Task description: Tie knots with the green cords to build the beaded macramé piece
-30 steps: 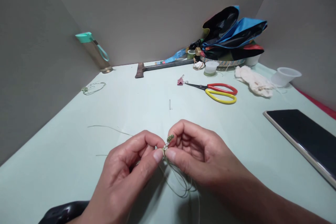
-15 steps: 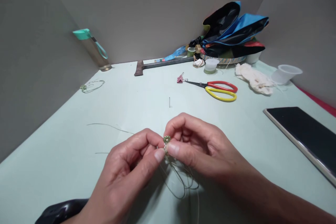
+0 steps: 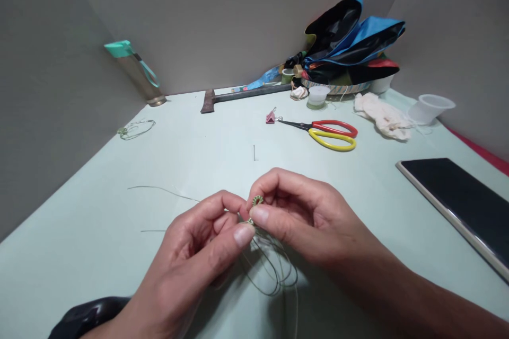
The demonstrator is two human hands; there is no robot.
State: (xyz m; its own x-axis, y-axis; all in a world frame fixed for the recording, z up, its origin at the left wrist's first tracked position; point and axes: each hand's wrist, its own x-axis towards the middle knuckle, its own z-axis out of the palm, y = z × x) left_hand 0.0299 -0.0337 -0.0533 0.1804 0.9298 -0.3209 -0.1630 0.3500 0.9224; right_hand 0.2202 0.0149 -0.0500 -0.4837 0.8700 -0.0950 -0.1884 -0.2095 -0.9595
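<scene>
A small piece of knotted green cord (image 3: 258,200), with a loop at its top, is pinched between my two hands over the table. My left hand (image 3: 210,238) closes thumb and forefinger on its lower part. Just above, my right hand (image 3: 294,212) grips it below the loop with thumb and forefinger. Loose cord strands (image 3: 274,275) hang in curves beneath my fingers, and two thin ends stick out to the left past my left hand. Most of the knotted part is hidden by my fingertips.
Scissors (image 3: 334,135) with red and yellow handles lie beyond my hands beside a pink binder clip (image 3: 271,117). Farther back are a hammer (image 3: 246,95), small cups (image 3: 318,96), cloth (image 3: 384,116) and a bottle (image 3: 139,74). A phone (image 3: 457,206) lies right; another cord bundle (image 3: 135,130) lies left.
The knotted cord's loop has turned and tilted to the right, showing its opening more clearly. My left thumb has shifted slightly right; both hands still pinch the cord.
</scene>
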